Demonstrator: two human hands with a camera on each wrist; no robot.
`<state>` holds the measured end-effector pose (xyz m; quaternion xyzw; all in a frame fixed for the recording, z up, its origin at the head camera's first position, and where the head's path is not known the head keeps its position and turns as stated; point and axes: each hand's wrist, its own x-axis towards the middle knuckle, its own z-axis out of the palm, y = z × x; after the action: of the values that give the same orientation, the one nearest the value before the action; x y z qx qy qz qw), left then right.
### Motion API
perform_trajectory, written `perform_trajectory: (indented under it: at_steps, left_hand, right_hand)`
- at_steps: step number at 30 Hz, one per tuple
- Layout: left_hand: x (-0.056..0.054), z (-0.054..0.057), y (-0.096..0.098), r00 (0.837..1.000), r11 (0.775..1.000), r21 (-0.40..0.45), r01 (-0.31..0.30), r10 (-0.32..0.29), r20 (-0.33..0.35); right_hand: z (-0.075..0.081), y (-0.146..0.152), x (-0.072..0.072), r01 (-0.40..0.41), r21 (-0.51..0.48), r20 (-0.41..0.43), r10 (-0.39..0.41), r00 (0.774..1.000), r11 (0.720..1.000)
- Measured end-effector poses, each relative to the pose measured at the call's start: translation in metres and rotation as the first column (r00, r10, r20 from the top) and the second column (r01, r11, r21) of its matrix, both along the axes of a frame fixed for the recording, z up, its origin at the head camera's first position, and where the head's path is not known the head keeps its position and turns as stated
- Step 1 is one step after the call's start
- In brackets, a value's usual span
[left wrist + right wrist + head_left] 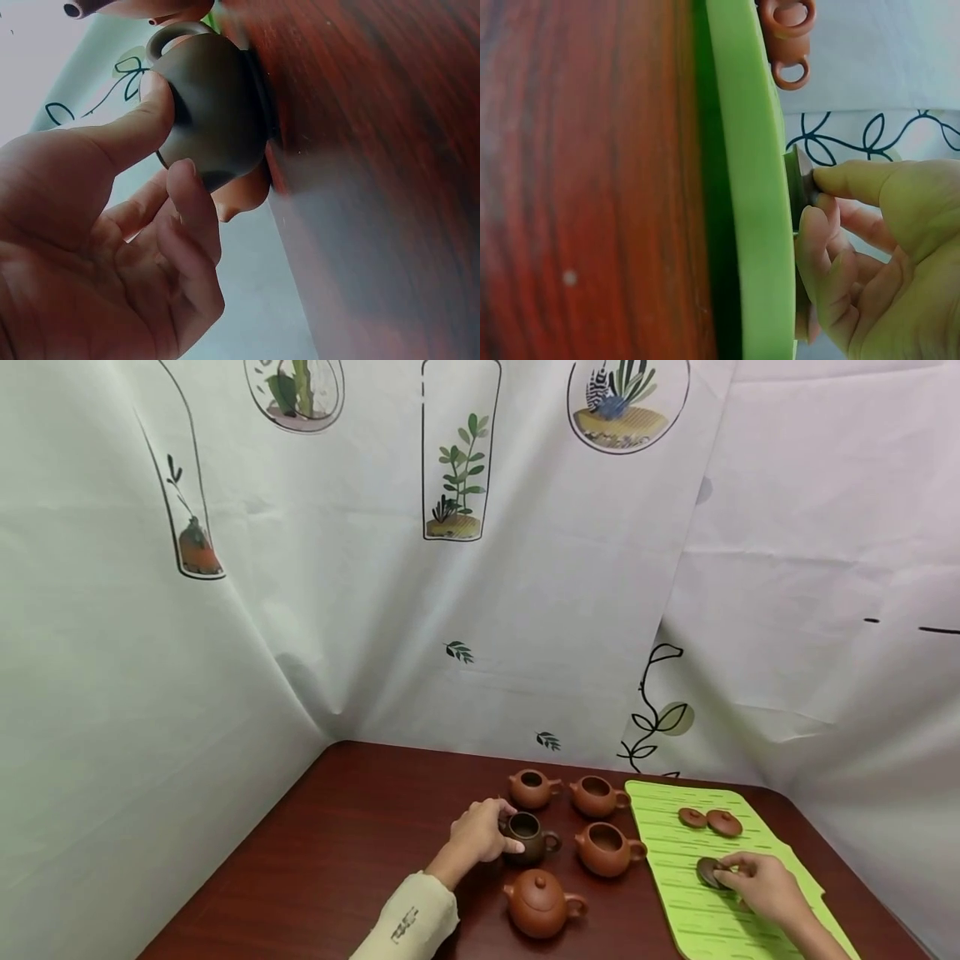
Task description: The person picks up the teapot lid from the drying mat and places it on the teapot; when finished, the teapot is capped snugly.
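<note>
My left hand (478, 833) holds a dark brown teapot (534, 848) without its lid, thumb and fingers around the spout side. In the left wrist view the thumb presses on the wall of this teapot (221, 105), whose base is close to the table. On the right, my right hand (768, 887) pinches a dark lid (707, 872) at the green mat. The right wrist view shows this lid (804, 180) edge-on between thumb and fingers, at the mat's surface.
Reddish-brown teapots surround the dark one: three lidless, at the back (529, 790), back right (594, 798) and right (603, 852), and one lidded (537, 906) in front. Two reddish lids (724, 824) lie on the green mat (675, 902). A printed cloth (375, 610) hangs behind the table (315, 852).
</note>
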<state>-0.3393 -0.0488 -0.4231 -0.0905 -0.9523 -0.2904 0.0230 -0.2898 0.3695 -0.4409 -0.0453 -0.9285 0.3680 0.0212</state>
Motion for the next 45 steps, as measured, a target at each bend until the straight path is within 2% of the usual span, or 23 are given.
perform_trajectory:
  at_steps: [4, 17, 30, 45]
  left_hand:
    - [0.001, 0.0, 0.002, 1.0, 0.999, -0.025, -0.025, 0.025, 0.005]
    - [0.004, -0.002, 0.005, 0.999, 0.998, -0.042, -0.042, 0.043, 0.002]
    - [-0.001, -0.001, 0.004, 0.999, 0.999, -0.027, -0.031, 0.032, 0.017]
    - [0.002, -0.003, 0.005, 0.998, 0.998, -0.025, -0.056, 0.056, 0.01]
  right_hand:
    - [0.0, 0.0, -0.001, -0.005, -0.001, -0.005, 0.005, 1.0, 1.0]
    - [0.001, -0.004, -0.001, -0.016, -0.018, -0.001, 0.016, 1.0, 1.0]
    - [0.008, -0.016, -0.001, 0.008, 0.016, -0.085, -0.007, 0.996, 1.0]
    - [0.02, -0.04, 0.006, -0.027, 0.06, -0.141, 0.036, 0.989, 0.998]
